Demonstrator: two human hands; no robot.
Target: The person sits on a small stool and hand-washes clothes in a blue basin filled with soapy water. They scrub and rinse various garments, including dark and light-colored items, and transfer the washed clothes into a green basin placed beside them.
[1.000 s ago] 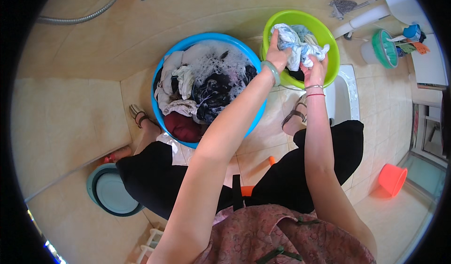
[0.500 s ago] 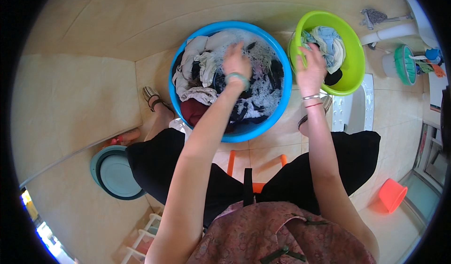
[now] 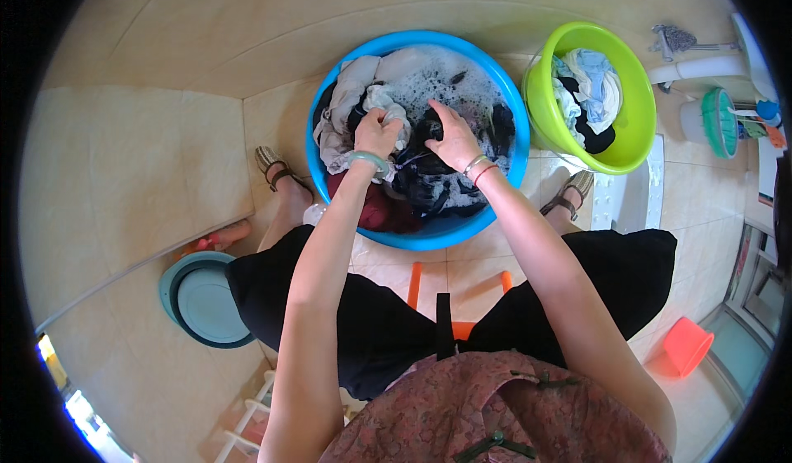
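Observation:
A round blue tub [image 3: 520, 133] of sudsy water [image 3: 478, 84] stands before my feet, full of laundry. My left hand [image 3: 378, 136] is closed on a crumpled whitish cloth [image 3: 383, 98] at the tub's left side. Just to its right, my right hand [image 3: 455, 140] hovers with thumb and fingers apart, close over soaked dark clothes [image 3: 422, 184]; nothing shows in its grasp. Pale grey garments [image 3: 353, 79] are heaped along the upper left rim. Below my left wrist lies a maroon cloth [image 3: 378, 210].
Right of the blue tub stands a lime-green tub [image 3: 639, 117] with light blue, white and black clothes [image 3: 594, 88]. Beyond it is a white floor fixture [image 3: 623, 187]. A grey-blue basin [image 3: 206, 302] is at left, an orange bucket [image 3: 686, 347] at right. Orange stool legs [image 3: 415, 286] show between my knees.
My right hand has moved left from the lime-green tub's edge to above the blue tub. My left hand has shifted left and down from the suds and closed on the whitish cloth.

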